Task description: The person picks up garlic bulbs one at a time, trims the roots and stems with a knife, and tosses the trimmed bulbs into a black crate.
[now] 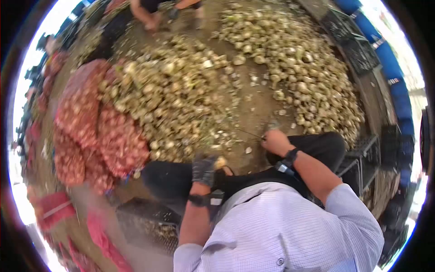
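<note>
My left hand (204, 170), in a dark grey glove, is in front of my left knee and looks closed around a pale garlic bulb (220, 162), though blur hides the fingertips. My bare right hand (276, 142) grips a thin knife (250, 133), its blade pointing left over the floor. Just beyond my left hand spreads a heap of garlic bulbs (176, 95). A second garlic heap (308, 72) lies farther off to the right, past my right hand.
Full red mesh sacks (120, 140) stand at the left. Behind my left arm is a dark crate (147, 215). Black crates (358, 50) and blue barrels (394, 56) line the right side. Another person's hands (152, 22) show at the far end. Loose skins litter the floor (253, 106).
</note>
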A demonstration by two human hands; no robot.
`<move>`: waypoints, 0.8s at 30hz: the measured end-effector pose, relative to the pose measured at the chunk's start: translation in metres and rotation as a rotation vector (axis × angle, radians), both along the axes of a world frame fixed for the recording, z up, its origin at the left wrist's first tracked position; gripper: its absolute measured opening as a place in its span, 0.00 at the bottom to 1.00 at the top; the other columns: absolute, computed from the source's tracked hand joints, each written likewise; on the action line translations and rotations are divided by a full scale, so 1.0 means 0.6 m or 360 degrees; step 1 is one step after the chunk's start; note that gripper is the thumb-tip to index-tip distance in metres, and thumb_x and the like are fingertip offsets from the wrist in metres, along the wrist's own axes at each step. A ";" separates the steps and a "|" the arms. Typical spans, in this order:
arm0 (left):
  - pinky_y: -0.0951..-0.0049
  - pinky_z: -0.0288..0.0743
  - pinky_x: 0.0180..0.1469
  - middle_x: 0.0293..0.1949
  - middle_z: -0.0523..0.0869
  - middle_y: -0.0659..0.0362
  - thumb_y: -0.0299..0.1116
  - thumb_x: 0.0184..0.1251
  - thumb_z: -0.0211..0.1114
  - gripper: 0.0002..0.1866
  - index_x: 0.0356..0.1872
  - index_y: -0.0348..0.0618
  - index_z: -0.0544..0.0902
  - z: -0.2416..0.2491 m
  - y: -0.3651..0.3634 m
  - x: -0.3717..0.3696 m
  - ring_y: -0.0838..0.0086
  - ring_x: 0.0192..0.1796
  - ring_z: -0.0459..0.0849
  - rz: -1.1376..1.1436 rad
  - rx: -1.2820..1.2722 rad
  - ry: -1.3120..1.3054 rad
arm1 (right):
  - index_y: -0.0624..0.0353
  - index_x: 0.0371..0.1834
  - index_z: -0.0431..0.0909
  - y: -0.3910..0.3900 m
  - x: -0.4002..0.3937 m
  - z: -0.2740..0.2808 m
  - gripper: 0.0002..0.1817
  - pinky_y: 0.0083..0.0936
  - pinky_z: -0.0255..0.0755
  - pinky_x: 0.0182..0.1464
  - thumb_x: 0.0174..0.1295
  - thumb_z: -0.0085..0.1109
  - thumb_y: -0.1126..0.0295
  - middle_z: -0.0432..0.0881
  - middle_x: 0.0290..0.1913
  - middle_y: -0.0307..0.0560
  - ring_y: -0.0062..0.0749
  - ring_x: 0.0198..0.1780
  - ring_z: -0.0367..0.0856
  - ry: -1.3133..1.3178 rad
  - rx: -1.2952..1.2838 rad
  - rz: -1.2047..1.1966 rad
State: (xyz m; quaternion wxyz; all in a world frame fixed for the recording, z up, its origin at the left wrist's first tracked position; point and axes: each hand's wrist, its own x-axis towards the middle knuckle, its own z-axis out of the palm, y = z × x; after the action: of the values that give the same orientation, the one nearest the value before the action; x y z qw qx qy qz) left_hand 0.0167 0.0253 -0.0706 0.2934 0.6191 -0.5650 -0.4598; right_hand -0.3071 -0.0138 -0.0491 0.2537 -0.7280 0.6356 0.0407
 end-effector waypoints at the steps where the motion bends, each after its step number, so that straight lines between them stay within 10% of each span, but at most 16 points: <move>1: 0.69 0.79 0.31 0.35 0.86 0.55 0.37 0.65 0.64 0.12 0.42 0.39 0.83 -0.008 -0.012 -0.006 0.72 0.32 0.84 -0.0012 -0.0036 -0.0076 | 0.65 0.32 0.83 0.004 0.001 -0.014 0.18 0.46 0.76 0.46 0.53 0.60 0.59 0.83 0.32 0.63 0.59 0.38 0.81 -0.0010 0.0040 -0.0125; 4: 0.73 0.79 0.38 0.37 0.84 0.58 0.41 0.70 0.58 0.14 0.44 0.41 0.83 0.130 -0.059 -0.064 0.73 0.36 0.83 0.0517 0.0563 0.0551 | 0.66 0.35 0.83 -0.001 0.016 0.019 0.19 0.45 0.76 0.46 0.53 0.60 0.58 0.83 0.35 0.64 0.58 0.40 0.82 -0.0112 0.0130 -0.0320; 10: 0.61 0.52 0.74 0.70 0.65 0.51 0.32 0.64 0.64 0.35 0.72 0.42 0.61 0.212 -0.200 -0.230 0.61 0.72 0.63 -0.0877 0.0110 0.0441 | 0.68 0.32 0.83 0.008 0.001 -0.023 0.20 0.47 0.75 0.45 0.53 0.58 0.57 0.83 0.32 0.65 0.59 0.38 0.82 -0.0101 0.0321 -0.0349; 15: 0.70 0.74 0.55 0.58 0.77 0.55 0.29 0.61 0.68 0.36 0.70 0.40 0.64 0.089 -0.255 -0.222 0.71 0.58 0.76 -0.0160 -0.0119 0.0545 | 0.70 0.31 0.82 0.001 -0.004 -0.027 0.21 0.47 0.75 0.45 0.53 0.59 0.57 0.83 0.32 0.66 0.60 0.38 0.82 -0.0133 0.0290 -0.0266; 17: 0.73 0.77 0.47 0.52 0.80 0.56 0.27 0.61 0.68 0.34 0.69 0.39 0.65 0.000 -0.292 -0.140 0.75 0.52 0.78 -0.0024 -0.0079 0.0058 | 0.69 0.31 0.82 0.003 0.011 -0.021 0.21 0.47 0.76 0.45 0.53 0.59 0.56 0.83 0.32 0.65 0.59 0.38 0.82 -0.0132 0.0346 -0.0243; 24: 0.64 0.58 0.65 0.63 0.67 0.47 0.45 0.67 0.59 0.34 0.68 0.35 0.62 -0.122 -0.457 0.214 0.62 0.63 0.65 -0.0062 -0.0130 -0.1573 | 0.65 0.30 0.84 0.002 0.039 -0.043 0.19 0.45 0.77 0.43 0.52 0.61 0.56 0.83 0.32 0.63 0.57 0.37 0.83 -0.0182 0.0515 -0.0176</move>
State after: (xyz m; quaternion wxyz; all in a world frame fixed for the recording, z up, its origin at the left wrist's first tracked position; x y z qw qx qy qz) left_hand 0.1450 -0.2490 -0.1438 0.0059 0.7404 -0.6655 -0.0942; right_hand -0.2839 -0.0128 -0.0748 0.4051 -0.6427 0.6444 0.0869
